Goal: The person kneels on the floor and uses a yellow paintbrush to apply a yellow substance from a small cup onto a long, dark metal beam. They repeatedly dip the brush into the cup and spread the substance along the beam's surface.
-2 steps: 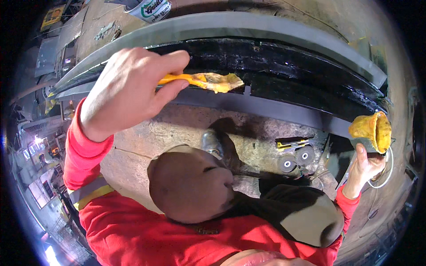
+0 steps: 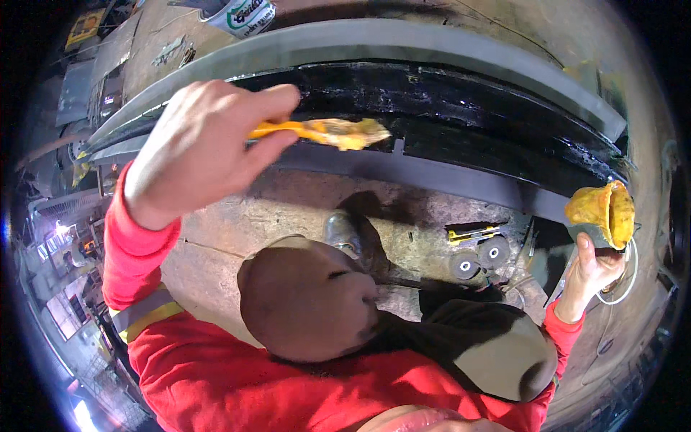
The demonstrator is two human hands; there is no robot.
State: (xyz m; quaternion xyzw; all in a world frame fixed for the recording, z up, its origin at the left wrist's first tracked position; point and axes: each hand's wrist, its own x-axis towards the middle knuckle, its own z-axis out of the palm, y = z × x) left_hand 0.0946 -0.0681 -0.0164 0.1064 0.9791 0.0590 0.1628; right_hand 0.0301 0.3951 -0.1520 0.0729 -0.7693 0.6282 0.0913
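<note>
My left hand [image 2: 205,144] is closed on the yellow-orange handle of a paintbrush [image 2: 345,135], its bristles clotted with yellow paint. The brush hovers over a long channel-shaped beam [image 2: 461,101], black and glossy inside with grey edges; whether the bristles touch it I cannot tell. Off to the right, my right hand [image 2: 594,270] grips a dark cup [image 2: 601,209] whose upper part and rim are thickly smeared with yellow-orange. The cup tilts to the right near the beam's right end, and its contents are hidden.
On the floor between my knees and the beam lie two grinding discs [image 2: 481,261] and a yellow-and-black tool [image 2: 473,234]. A white bucket [image 2: 245,16] stands beyond the beam. Near the cup is a looped white cable [image 2: 633,277]. My boot [image 2: 342,234] stands close to the beam.
My left hand and the brush have shifted slightly to the left, with some motion blur. The right hand and the cup stay in place.
</note>
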